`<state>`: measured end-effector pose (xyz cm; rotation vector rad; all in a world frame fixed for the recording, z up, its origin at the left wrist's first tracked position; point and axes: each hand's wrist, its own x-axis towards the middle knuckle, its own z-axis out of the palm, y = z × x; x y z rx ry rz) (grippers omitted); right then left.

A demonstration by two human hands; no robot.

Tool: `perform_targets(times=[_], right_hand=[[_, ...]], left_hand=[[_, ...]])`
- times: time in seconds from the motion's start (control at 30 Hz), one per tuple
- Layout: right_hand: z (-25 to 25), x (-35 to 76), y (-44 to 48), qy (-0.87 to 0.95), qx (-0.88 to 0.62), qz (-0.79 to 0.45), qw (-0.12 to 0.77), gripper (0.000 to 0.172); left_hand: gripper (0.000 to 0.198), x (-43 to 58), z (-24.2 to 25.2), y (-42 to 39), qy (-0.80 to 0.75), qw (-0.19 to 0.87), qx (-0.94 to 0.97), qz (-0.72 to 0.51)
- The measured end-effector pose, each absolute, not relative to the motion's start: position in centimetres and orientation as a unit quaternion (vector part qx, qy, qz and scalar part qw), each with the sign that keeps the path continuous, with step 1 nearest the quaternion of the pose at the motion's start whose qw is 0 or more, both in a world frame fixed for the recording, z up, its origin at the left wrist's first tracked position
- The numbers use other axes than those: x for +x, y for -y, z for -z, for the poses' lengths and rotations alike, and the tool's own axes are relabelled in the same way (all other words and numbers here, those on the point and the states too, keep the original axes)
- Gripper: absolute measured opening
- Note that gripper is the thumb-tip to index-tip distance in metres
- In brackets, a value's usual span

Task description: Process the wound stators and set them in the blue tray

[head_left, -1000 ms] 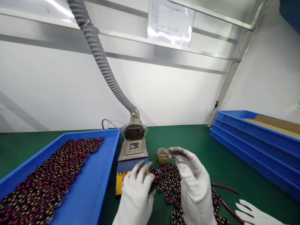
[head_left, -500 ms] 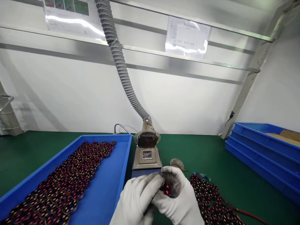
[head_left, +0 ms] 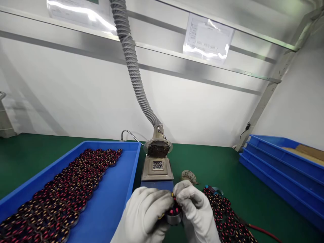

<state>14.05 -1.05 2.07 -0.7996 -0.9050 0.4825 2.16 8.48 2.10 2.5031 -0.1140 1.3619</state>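
Both my hands wear white gloves, smudged dark at the fingers. Between them is a small motor stator (head_left: 173, 212), a dark ring with red and black windings and a metallic rim. My left hand (head_left: 146, 212) grips its left side, with a bit of yellow showing by the fingers. My right hand (head_left: 194, 209) pinches at its upper right edge. Just beyond my hands stands a metal-topped box with a small square opening, resembling a solder pot (head_left: 157, 168). Many similar stators (head_left: 76, 189) lie in rows in the blue tray (head_left: 111, 195) on my left.
More stators (head_left: 225, 216) lie on the green table (head_left: 207, 165) at right, near a red cord (head_left: 264, 231). A round metal lid-like piece (head_left: 188, 175) is behind my right hand. Stacked blue trays (head_left: 283, 175) stand far right. A grey hose (head_left: 136, 77) hangs above the pot.
My right hand has gone from cupping around the stator to pinching its edge, leaving more of it visible. The view has shifted and tilted slightly.
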Motion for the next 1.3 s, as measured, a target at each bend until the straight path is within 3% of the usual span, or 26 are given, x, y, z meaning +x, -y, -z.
perform_targets(times=[0.17, 0.33, 0.43, 0.6, 0.87, 1.07, 1.3], right_hand=[[-2.6, 14.0, 1.4, 0.259, -0.283, -0.318, 0.867, 0.015], [-2.3, 13.1, 0.7, 0.336, -0.325, -0.415, 0.781, 0.037], [-1.9, 12.1, 0.0, 0.303, -0.307, -0.451, 0.782, 0.035], [-1.6, 11.9, -0.4, 0.283, -0.316, -0.409, 0.808, 0.036], [-1.2, 12.0, -0.1, 0.256, -0.254, -0.558, 0.747, 0.036], [-0.5, 13.1, -0.7, 0.271, -0.331, -0.493, 0.758, 0.032], [-1.7, 11.5, 0.0, 0.271, -0.324, -0.514, 0.747, 0.025]], left_hand=[[0.019, 1.8, -1.9, -8.8, 0.045, 0.03, 0.847, -0.529], [0.026, 1.5, -1.3, -8.7, -0.003, 0.043, 0.846, -0.531], [0.031, 1.7, -1.1, -8.7, -0.027, 0.082, 0.859, -0.504], [0.029, 1.8, -1.5, -9.1, 0.017, 0.189, 0.868, -0.459], [0.015, 0.9, -2.0, -9.1, -0.123, 0.42, 0.71, -0.552], [0.024, 1.1, -2.7, -8.9, -0.076, 0.518, 0.745, -0.412], [0.013, 1.0, -2.5, -8.4, -0.073, 0.498, 0.65, -0.569]])
